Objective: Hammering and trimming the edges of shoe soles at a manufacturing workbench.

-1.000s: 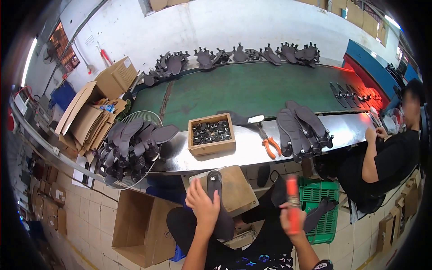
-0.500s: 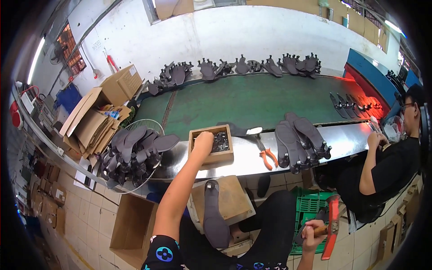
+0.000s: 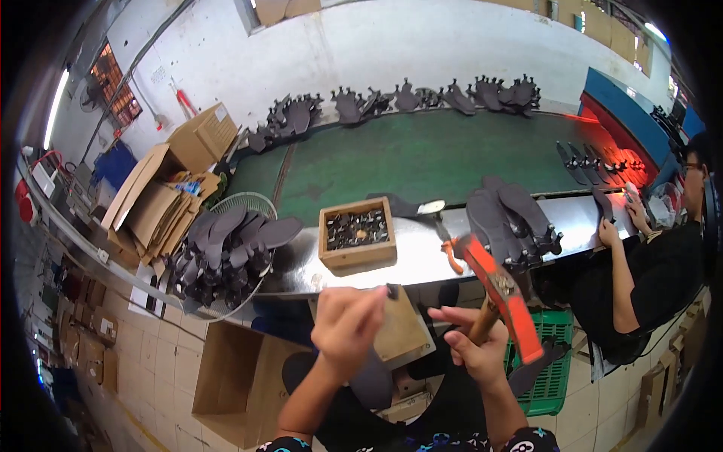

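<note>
My left hand [image 3: 346, 328] is raised over the wooden block [image 3: 403, 331], its fingers pinching a small black piece [image 3: 392, 291]. Below that hand lies a dark shoe sole [image 3: 373, 388], mostly hidden by my hand and wrist. My right hand [image 3: 482, 348] grips the wooden handle of a hammer with a red-orange head [image 3: 503, 290], its index finger stretched toward my left hand. Beyond my left hand, a wooden box [image 3: 360, 258] of small black parts stands on the metal table edge. Orange-handled pliers [image 3: 452, 255] lie partly behind the hammer head.
Dark heeled soles fill a wire basket [image 3: 252, 295] at left; more soles [image 3: 508, 218] lie on the metal edge. Behind is a green conveyor belt [image 3: 422, 154]. A green crate [image 3: 553, 377] and an open carton [image 3: 226, 377] stand below. A co-worker [image 3: 648, 279] sits at right.
My left hand has come out of the wooden box and back toward me with a small black piece. My right hand has lifted the hammer up and leftward, closer to my left hand.
</note>
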A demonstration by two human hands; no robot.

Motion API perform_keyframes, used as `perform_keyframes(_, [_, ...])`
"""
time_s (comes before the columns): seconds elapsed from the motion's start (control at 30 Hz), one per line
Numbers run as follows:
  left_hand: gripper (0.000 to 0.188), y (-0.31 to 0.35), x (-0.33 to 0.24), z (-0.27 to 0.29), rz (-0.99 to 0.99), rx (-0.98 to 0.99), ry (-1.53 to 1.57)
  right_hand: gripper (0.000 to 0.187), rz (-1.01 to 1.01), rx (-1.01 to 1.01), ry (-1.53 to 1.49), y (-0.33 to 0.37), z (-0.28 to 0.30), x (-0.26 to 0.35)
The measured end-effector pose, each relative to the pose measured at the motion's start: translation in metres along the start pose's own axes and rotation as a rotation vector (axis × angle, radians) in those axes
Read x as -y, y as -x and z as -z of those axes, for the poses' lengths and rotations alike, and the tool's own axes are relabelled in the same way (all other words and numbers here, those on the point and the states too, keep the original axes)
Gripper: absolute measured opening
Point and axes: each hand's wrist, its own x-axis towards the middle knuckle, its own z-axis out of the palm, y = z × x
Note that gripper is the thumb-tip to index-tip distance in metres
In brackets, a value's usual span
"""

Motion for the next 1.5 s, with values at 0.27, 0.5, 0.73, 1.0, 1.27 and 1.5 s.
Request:
perform_keyframes(0.27, [0.022, 0.030, -0.051, 0.037, 0.307, 0.005, 0.283, 0.030, 0.088, 0.230, -0.109, -0.006, -0.052, 0.010])
perform_keyframes(0.5, [0.021, 0.055, -0.028, 0.032, 0.445, -0.021, 0.252, 0.018, 0.012, 0.114, -0.066, -0.007, -0.061, 0.010])
perform_keyframes(0.73, [0.039, 0.106, 0.074, 0.003, 0.690, 0.169, 0.067, 0.017, -0.229, 0.244, 0.248, -0.052, -0.052, -0.043])
perform_keyframes(1.0, [0.024, 0.126, 0.077, 0.001, 0.585, 0.210, 0.058, 0.022, -0.070, 0.327, 0.508, -0.080, -0.066, -0.091])
perform_keyframes(1.27, [0.024, 0.143, 0.081, 0.008, 0.655, 0.222, 0.133, 0.018, 0.060, 0.540, 0.703, -0.083, -0.077, -0.085])
perform_keyframes(1.5, [0.039, 0.144, 0.085, 0.007, 0.733, 0.282, 0.114, 0.028, 0.289, 0.524, 0.812, -0.075, -0.077, -0.081])
